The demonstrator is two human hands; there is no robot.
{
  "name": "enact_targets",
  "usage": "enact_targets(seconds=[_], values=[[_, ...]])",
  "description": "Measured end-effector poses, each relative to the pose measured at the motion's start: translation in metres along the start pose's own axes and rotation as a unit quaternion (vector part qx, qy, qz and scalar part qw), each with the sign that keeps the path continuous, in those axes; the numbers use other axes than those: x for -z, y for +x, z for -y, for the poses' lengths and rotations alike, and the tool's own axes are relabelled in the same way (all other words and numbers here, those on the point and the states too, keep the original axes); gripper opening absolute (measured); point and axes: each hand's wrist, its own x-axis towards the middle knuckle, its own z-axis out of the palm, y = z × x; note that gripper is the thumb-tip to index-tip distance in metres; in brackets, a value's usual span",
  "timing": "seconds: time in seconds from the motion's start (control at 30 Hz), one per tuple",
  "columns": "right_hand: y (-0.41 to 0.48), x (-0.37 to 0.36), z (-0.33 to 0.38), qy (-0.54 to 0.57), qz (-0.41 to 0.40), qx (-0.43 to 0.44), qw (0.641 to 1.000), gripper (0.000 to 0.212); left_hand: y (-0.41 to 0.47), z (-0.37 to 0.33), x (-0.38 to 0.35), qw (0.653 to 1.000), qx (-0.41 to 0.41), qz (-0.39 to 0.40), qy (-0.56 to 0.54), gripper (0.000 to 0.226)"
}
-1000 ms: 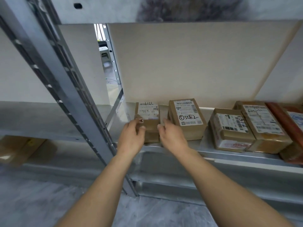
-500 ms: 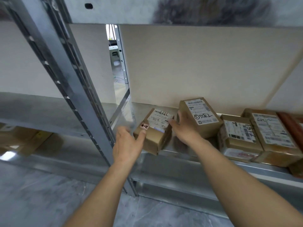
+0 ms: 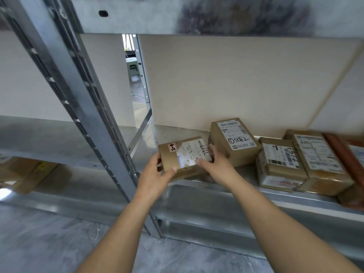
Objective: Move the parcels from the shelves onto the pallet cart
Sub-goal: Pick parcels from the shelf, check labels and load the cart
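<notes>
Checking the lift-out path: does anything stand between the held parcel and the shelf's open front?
Nothing visible does. The left hand and right hand hold the parcel at the shelf's front edge; the steel upright stands left of it.

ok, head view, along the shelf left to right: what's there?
steel upright, left hand, held parcel, right hand, parcel marked 5082, parcel marked 1512, brown parcel, reddish parcel

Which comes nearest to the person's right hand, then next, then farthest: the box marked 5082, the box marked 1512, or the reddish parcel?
1. Box marked 5082, beside the right hand gripping the held parcel.
2. Box marked 1512, farther right.
3. Reddish parcel, far right edge.
</notes>
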Motion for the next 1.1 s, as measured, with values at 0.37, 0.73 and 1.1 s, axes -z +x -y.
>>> enact_targets(seconds=[0.37,0.73,1.1], values=[[-0.062,-0.001,-0.015,-0.049,-0.042,0.081,0.995,0.062,-0.019,0.028,0.005,0.991,-0.092,0.072,-0.068,0.076],[-0.148,0.049,-0.051,-0.019,-0.17,0.1,0.98,0.074,-0.07,-0.002,-0.037,0.973,-0.143,0.122,-0.137,0.079],[-0.262,0.155,-0.11,0.055,-0.299,0.095,0.948,0.072,-0.158,-0.08,-0.144,0.946,-0.21,0.214,-0.123,0.08]])
